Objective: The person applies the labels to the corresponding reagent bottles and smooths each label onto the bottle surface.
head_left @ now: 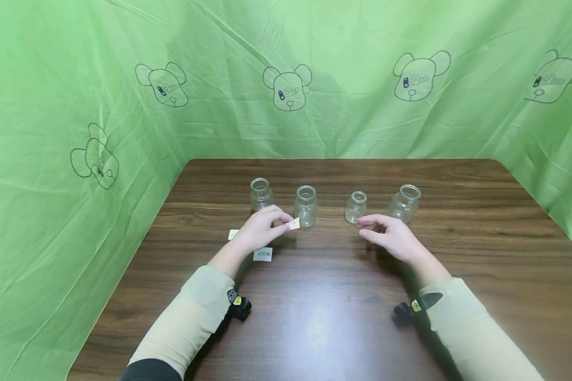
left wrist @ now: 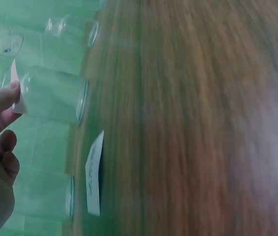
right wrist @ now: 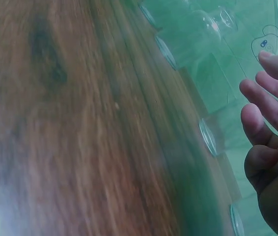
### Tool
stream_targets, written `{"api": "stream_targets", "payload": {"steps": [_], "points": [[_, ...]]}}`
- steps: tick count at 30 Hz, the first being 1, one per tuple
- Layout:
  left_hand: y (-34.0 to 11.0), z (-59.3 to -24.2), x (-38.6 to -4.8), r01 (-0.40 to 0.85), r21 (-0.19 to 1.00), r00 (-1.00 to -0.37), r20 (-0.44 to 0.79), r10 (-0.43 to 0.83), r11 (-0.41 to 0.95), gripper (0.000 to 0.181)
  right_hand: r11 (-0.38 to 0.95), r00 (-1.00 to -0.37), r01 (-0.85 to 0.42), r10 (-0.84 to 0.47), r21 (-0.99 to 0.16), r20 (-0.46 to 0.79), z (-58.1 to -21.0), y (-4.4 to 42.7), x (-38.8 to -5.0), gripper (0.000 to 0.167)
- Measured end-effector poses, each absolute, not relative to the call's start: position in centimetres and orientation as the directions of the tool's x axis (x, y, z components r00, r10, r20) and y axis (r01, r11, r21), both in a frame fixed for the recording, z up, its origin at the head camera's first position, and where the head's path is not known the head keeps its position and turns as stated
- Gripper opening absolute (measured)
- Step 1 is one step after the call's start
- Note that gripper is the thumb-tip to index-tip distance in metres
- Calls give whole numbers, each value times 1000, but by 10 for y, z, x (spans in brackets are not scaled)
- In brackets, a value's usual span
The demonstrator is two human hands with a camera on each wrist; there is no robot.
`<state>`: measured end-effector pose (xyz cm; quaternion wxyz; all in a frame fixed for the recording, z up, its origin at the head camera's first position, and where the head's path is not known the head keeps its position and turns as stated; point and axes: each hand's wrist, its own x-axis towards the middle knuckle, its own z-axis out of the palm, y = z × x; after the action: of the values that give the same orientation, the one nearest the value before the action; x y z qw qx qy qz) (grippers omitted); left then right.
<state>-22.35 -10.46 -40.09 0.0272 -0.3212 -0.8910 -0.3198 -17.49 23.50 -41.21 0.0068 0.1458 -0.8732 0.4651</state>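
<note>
Between thumb and fingertips, the left hand [head_left: 262, 228] pinches a small paper label [head_left: 294, 223], in front of a clear glass jar [head_left: 306, 207]. The same label [left wrist: 17, 93] shows in the left wrist view. Another jar [head_left: 260, 193] stands behind that hand. Two more labels lie on the table: one with dark writing [head_left: 262, 254] and one [head_left: 233, 234] partly covered by the hand. The right hand [head_left: 392, 236], fingers loosely bent and holding nothing, is just in front of a smaller jar [head_left: 356, 207] and a wider jar [head_left: 404, 203]; whether it touches one, I cannot tell.
The brown wooden table [head_left: 324, 296] extends on all sides of the jars. A green cloth [head_left: 343, 121] with drawn bear heads hangs behind the table and along both sides. All the jars stand upright in a row toward the back, without lids.
</note>
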Motion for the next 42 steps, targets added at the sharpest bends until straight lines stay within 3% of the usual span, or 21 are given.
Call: {"api": "stream_targets", "payload": {"steps": [13,23,32,42], "points": [[-73,-393,-203,603,602,-768,262,584,523,21,539,-941,-298,-304,-787,149,-399,211,-169,32],[-54,-397,-207,594,616,-778,279,563,517,22,502,-929,-318,-332,-804,160,-366,185,-156,26],[-41,-398,-206,606,639,-757,277,592,475,23,454,-928,-318,-328,-832,176,-394,189,-172,24],[-33,-407,-204,584,662,-782,302,545,470,19,338,-930,-286,-324,-896,174,-404,184,-175,26]]}}
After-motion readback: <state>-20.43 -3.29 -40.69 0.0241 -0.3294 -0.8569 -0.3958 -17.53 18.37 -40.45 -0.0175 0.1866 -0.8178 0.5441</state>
